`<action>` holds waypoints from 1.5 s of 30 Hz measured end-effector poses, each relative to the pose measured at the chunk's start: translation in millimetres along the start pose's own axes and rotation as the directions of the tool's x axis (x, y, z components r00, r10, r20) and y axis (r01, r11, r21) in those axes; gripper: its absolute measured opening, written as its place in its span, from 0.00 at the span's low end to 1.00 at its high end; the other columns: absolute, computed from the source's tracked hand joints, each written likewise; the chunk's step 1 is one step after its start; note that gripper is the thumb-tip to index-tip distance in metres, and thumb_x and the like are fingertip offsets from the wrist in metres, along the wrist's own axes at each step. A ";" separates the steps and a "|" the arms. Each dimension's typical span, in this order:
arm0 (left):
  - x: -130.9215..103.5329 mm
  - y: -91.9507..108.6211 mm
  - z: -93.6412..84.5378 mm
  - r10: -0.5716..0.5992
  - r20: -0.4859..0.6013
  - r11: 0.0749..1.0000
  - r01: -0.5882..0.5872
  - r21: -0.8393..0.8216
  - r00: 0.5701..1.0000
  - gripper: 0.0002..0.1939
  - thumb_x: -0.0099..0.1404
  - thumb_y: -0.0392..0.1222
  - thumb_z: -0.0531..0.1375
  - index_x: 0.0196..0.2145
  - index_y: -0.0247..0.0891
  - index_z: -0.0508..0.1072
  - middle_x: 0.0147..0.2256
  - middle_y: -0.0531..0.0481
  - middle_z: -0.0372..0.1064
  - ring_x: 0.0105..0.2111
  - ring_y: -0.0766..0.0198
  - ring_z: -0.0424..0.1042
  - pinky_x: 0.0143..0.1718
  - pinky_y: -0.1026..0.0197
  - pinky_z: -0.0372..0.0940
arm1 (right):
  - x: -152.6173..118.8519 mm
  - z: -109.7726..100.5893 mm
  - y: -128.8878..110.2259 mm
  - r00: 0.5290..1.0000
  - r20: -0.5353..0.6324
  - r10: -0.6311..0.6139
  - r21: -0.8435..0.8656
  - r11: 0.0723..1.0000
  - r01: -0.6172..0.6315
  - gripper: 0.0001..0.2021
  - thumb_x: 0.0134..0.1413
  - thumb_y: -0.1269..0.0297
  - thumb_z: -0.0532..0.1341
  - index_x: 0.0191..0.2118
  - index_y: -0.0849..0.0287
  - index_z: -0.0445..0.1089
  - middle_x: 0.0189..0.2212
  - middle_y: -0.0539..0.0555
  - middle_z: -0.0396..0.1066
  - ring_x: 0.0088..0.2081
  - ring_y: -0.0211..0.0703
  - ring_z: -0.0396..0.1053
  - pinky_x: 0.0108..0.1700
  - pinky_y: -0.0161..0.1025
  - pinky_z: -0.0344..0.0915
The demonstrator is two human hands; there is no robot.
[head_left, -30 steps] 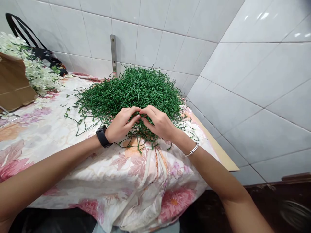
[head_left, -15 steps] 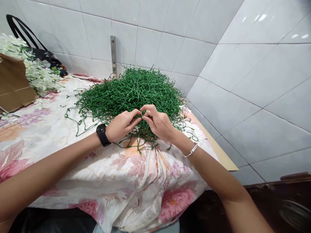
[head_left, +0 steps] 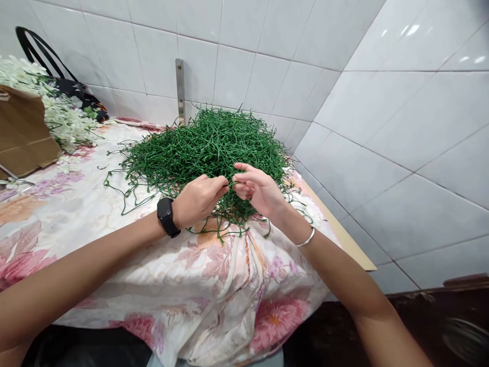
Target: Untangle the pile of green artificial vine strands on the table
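Observation:
A large heap of thin green artificial flower stems (head_left: 206,145) lies tangled in front of me. Over its near edge my left hand (head_left: 200,199), with a black watch on the wrist, is closed in a pinch on a green stem, most of which is hidden by the fingers. Close beside it, my right hand (head_left: 260,188) is turned so that the palm shows. Its index finger points outward while the other fingers curl in. A short bit of green crosses the narrow gap between the two hands, and the right fingers seem closed on it.
A floral cloth (head_left: 153,275) covers the table. White artificial flowers (head_left: 71,120), a brown cardboard box (head_left: 25,132) and a black-handled bag (head_left: 76,94) stand at the left. A metal strip (head_left: 180,92) is fixed to the tiled wall (head_left: 244,66) behind the heap.
My right hand has rolled over, its palm now showing and its index finger lifted outward. My left hand has turned inward, fingers still pinched. A small gap has opened between the hands.

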State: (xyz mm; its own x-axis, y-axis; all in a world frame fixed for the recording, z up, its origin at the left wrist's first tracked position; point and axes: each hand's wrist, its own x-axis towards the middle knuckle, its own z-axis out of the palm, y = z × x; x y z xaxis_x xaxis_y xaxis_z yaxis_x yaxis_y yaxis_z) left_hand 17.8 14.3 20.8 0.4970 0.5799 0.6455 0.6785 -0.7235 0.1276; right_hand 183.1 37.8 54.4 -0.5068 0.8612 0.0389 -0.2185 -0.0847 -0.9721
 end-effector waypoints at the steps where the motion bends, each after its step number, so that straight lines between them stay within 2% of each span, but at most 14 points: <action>1: 0.6 1.1 -0.7 -0.012 0.013 1.000 0.012 -0.023 1.000 0.11 0.67 0.40 0.44 0.33 0.36 0.64 0.24 0.50 0.63 0.26 0.64 0.60 0.30 0.63 0.54 | -0.2 0.8 -0.6 1.000 0.001 0.025 0.027 0.999 -0.025 0.11 0.45 0.65 0.59 0.33 0.57 0.54 0.16 0.41 0.45 0.17 0.27 0.40 0.20 0.31 0.35; 3: 1.9 3.2 -2.6 -0.038 0.055 0.991 0.044 -0.126 0.998 0.11 0.67 0.40 0.45 0.32 0.36 0.64 0.24 0.52 0.61 0.25 0.66 0.60 0.29 0.65 0.54 | -0.3 1.9 -0.8 0.999 -0.012 0.034 0.039 0.999 -0.034 0.13 0.47 0.61 0.59 0.28 0.57 0.52 0.16 0.41 0.43 0.16 0.27 0.39 0.20 0.32 0.34; 7: 5.3 6.4 -6.6 -0.066 0.144 0.910 0.118 -0.396 0.987 0.09 0.67 0.40 0.47 0.31 0.35 0.63 0.23 0.56 0.58 0.23 0.71 0.59 0.27 0.68 0.54 | 0.8 0.9 1.2 0.997 -0.076 -0.016 0.014 1.000 0.017 0.17 0.43 0.61 0.64 0.27 0.58 0.51 0.16 0.40 0.43 0.17 0.25 0.37 0.20 0.31 0.32; 12: 8.4 10.2 -7.0 -0.067 0.112 0.891 0.110 -0.441 0.992 0.08 0.66 0.37 0.49 0.31 0.34 0.63 0.22 0.57 0.57 0.22 0.73 0.57 0.25 0.69 0.53 | 1.6 -1.0 0.1 0.994 -0.108 0.022 0.022 1.000 -0.020 0.21 0.37 0.67 0.67 0.25 0.57 0.49 0.13 0.38 0.40 0.15 0.24 0.36 0.19 0.31 0.32; 17: 7.7 14.5 -1.2 0.046 -0.070 0.969 -0.061 -0.238 0.996 0.06 0.66 0.35 0.48 0.32 0.34 0.63 0.25 0.53 0.61 0.24 0.70 0.59 0.27 0.68 0.55 | -0.7 2.7 -6.2 0.992 -0.128 0.012 0.048 0.999 -0.006 0.21 0.34 0.73 0.66 0.26 0.57 0.48 0.12 0.37 0.41 0.14 0.24 0.38 0.19 0.30 0.33; 21: 7.0 14.7 3.5 0.242 -0.180 0.969 -0.229 0.094 0.953 0.08 0.66 0.32 0.46 0.32 0.33 0.62 0.25 0.49 0.63 0.25 0.65 0.58 0.28 0.64 0.57 | -1.3 5.6 -7.6 0.985 -0.168 -0.044 0.040 0.998 0.052 0.21 0.34 0.76 0.64 0.27 0.57 0.48 0.12 0.36 0.42 0.14 0.24 0.37 0.18 0.30 0.35; 25: 9.2 14.8 0.4 0.352 -0.142 0.890 -0.284 0.358 0.925 0.08 0.65 0.30 0.46 0.31 0.33 0.63 0.23 0.50 0.60 0.23 0.65 0.56 0.28 0.63 0.57 | -2.5 7.1 -10.3 0.981 -0.183 -0.069 0.021 0.997 0.075 0.20 0.34 0.77 0.63 0.29 0.56 0.49 0.12 0.37 0.42 0.15 0.25 0.38 0.18 0.30 0.36; 29: 12.2 16.9 -7.7 0.458 -0.063 0.750 -0.347 0.563 0.887 0.09 0.64 0.29 0.45 0.34 0.28 0.64 0.22 0.50 0.59 0.22 0.64 0.57 0.28 0.61 0.57 | -3.9 6.8 -13.9 0.983 -0.173 -0.068 0.017 0.997 0.072 0.20 0.34 0.78 0.63 0.28 0.56 0.49 0.13 0.37 0.41 0.15 0.25 0.39 0.18 0.30 0.36; 32: 13.3 18.3 -11.0 0.492 -0.021 0.684 -0.371 0.628 0.870 0.10 0.64 0.29 0.45 0.34 0.26 0.65 0.22 0.49 0.59 0.21 0.64 0.58 0.28 0.60 0.57 | -4.1 5.9 -15.5 0.985 -0.163 -0.058 0.007 0.998 0.060 0.20 0.34 0.78 0.62 0.25 0.57 0.47 0.13 0.38 0.41 0.15 0.25 0.39 0.18 0.30 0.37; 37: 13.4 18.3 -8.9 0.514 -0.007 0.644 -0.381 0.664 0.858 0.08 0.63 0.29 0.47 0.34 0.26 0.65 0.22 0.49 0.60 0.21 0.64 0.59 0.27 0.60 0.57 | -3.9 4.9 -18.2 0.986 -0.164 -0.041 -0.028 0.999 0.037 0.20 0.34 0.79 0.62 0.24 0.57 0.46 0.13 0.38 0.40 0.15 0.25 0.39 0.19 0.30 0.37; 39: 12.8 19.2 -7.2 0.496 -0.030 0.683 -0.368 0.631 0.868 0.08 0.63 0.29 0.47 0.33 0.26 0.65 0.21 0.50 0.60 0.21 0.64 0.58 0.26 0.60 0.56 | -4.2 4.7 -19.3 0.987 -0.157 -0.036 -0.030 0.999 0.032 0.19 0.34 0.79 0.61 0.25 0.57 0.47 0.13 0.38 0.40 0.15 0.25 0.39 0.19 0.30 0.37; 41: 11.8 21.3 -6.0 0.429 -0.088 0.791 -0.326 0.518 0.899 0.09 0.63 0.28 0.46 0.31 0.29 0.64 0.21 0.50 0.59 0.21 0.64 0.57 0.26 0.61 0.56 | -4.6 4.2 -20.1 0.989 -0.142 -0.039 -0.035 0.999 0.034 0.19 0.34 0.79 0.61 0.25 0.57 0.48 0.14 0.38 0.41 0.16 0.25 0.39 0.19 0.30 0.37; 43: 10.5 24.1 -6.1 0.306 -0.153 0.920 -0.251 0.300 0.940 0.09 0.64 0.30 0.46 0.30 0.31 0.64 0.22 0.50 0.60 0.22 0.66 0.58 0.26 0.63 0.56 | -4.8 3.4 -20.4 0.991 -0.123 -0.053 -0.061 0.997 0.046 0.19 0.34 0.79 0.61 0.26 0.57 0.48 0.14 0.38 0.41 0.16 0.24 0.39 0.19 0.30 0.36; 45: 9.4 26.6 -8.0 0.145 -0.150 0.989 -0.145 0.012 0.978 0.08 0.65 0.32 0.47 0.30 0.32 0.63 0.23 0.52 0.60 0.23 0.68 0.58 0.26 0.66 0.55 | -4.6 2.0 -20.3 0.992 -0.102 -0.077 -0.101 0.993 0.067 0.20 0.35 0.78 0.62 0.27 0.57 0.47 0.14 0.38 0.41 0.15 0.24 0.38 0.19 0.30 0.35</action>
State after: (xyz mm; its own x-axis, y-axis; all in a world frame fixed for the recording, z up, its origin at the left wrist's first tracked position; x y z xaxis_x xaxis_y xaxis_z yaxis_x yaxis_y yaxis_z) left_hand 36.2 -2.5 36.3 0.5035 0.4060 0.7627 0.6056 -0.7954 0.0236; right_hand 188.2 34.6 74.4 -0.4006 0.9118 0.0901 -0.1667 0.0242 -0.9857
